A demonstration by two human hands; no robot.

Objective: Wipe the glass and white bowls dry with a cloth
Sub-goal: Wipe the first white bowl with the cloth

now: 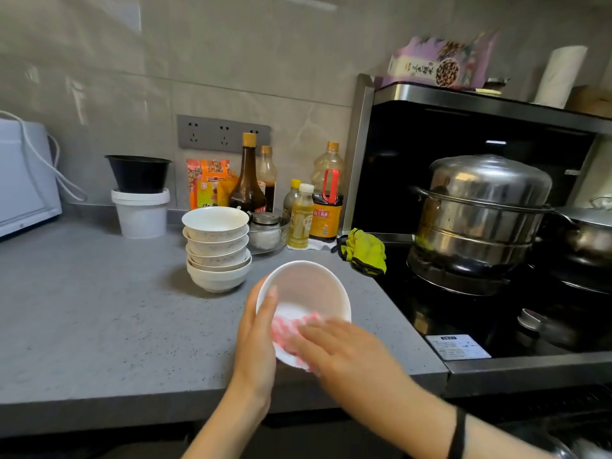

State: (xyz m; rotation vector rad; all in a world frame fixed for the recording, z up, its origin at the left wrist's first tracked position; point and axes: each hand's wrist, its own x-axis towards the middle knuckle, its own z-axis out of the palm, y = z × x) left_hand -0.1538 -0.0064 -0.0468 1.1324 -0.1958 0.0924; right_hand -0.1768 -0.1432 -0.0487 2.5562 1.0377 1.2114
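Holds a white bowl (308,286) above the front part of a grey speckled countertop (99,309), tilted, mouth up and toward the camera; round, so no long axis to give. Grips its left rim with the left hand (256,336), thumb laid along the inside of the rim, other fingers out of sight behind the wall. Presses a pink cloth (286,327) against the near inner wall with the right hand (334,347), fingers fairly straight, close together and blurred. Wears a black band (458,432) on the right wrist.

Kitchen counter under grey wall tiles: stack of white bowls (217,253) just behind and left of the held one, lidded glass jar (268,231) and sauce bottles (248,180) beyond, yellow-green cloth (364,251) at the edge of a black hob (447,313), steel steamer pot (480,213) on it.

Cropped at the left edge: a white appliance (23,180). Hidden behind the hands: the held bowl's near rim and underside.
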